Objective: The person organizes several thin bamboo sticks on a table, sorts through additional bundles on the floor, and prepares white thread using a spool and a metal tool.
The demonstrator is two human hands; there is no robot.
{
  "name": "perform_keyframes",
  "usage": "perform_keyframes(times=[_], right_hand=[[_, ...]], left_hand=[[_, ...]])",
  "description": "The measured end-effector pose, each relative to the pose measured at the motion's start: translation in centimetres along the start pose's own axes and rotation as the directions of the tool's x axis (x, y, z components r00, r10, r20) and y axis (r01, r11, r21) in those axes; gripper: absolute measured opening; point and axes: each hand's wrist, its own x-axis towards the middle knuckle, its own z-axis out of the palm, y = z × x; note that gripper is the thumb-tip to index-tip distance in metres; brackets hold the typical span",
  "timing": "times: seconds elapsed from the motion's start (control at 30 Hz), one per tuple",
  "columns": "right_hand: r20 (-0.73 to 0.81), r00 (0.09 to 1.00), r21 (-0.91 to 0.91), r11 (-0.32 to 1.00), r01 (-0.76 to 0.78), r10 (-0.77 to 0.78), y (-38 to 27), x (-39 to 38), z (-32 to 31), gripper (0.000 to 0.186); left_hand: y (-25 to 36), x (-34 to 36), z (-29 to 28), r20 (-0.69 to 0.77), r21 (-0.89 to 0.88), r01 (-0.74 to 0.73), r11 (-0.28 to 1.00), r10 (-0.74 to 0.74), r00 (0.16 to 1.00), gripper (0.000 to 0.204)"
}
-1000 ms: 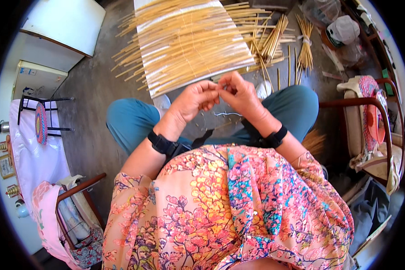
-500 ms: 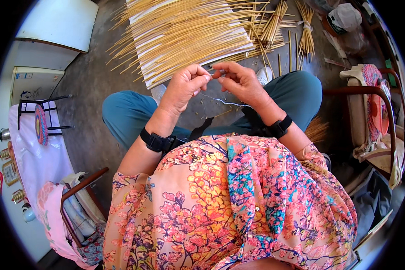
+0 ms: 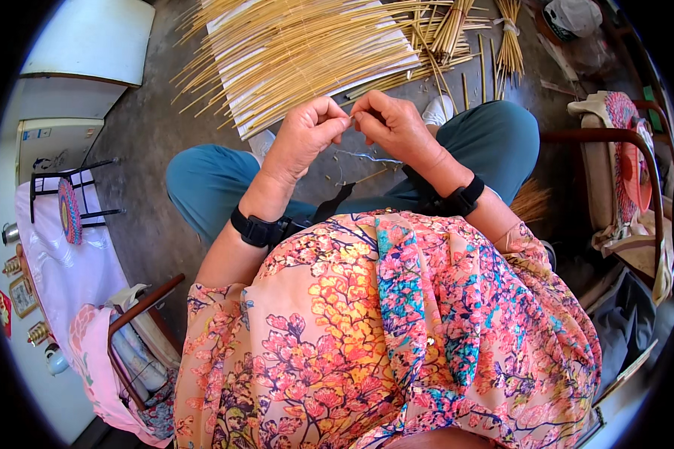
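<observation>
My left hand (image 3: 305,135) and my right hand (image 3: 397,127) are raised above my lap, fingertips meeting. Both are closed in a pinch on what looks like a fine thread, barely visible between them. Below the hands, a loose pale blue-white string (image 3: 371,157) lies across the gap between my knees; whether it joins the pinched part is unclear. Just beyond my hands, a mat of thin yellow sticks (image 3: 299,56), laid side by side and crossed by stitch lines, rests on a white board (image 3: 244,120).
Bundles of sticks (image 3: 453,30) and a tied bundle (image 3: 508,45) lie far right, with loose sticks on the grey floor (image 3: 146,127). A wooden armchair (image 3: 636,138) stands at right, another chair (image 3: 146,303) at left. A black-framed stool (image 3: 71,202) lies on a pale covered surface.
My fingertips have come closer together, and my right fingers have curled in tighter. The view has shifted slightly, so the stick mat sits higher in the picture.
</observation>
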Motion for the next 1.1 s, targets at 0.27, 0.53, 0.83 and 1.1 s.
perform_keyframes(times=[0.27,0.53,0.83,1.1], right_hand=[[-0.134,0.975,-0.175,0.972,0.154,-0.179,0.6,0.1,0.6,0.005],[0.015,0.996,0.153,0.985,-0.084,0.083,-0.4,2.0,-1.0,0.011],[0.514,0.856,0.185,0.966,-0.178,0.059,-0.3,0.3,-1.7,0.043],[0.497,0.780,-0.079,0.914,-0.397,0.381,-4.7,-1.2,-8.3,0.021]], left_hand=[[-0.2,0.3,-0.4,0.033,-0.112,0.105,0.988,-0.102,0.994,0.005],[0.8,1.3,-1.1,-0.017,-0.119,0.115,0.986,-0.118,0.993,0.006],[3.2,-0.1,0.1,-0.042,-0.267,0.100,0.959,-0.115,0.992,0.006],[4.1,0.6,-8.0,-0.476,-0.442,-0.285,0.851,0.047,0.878,0.007]])
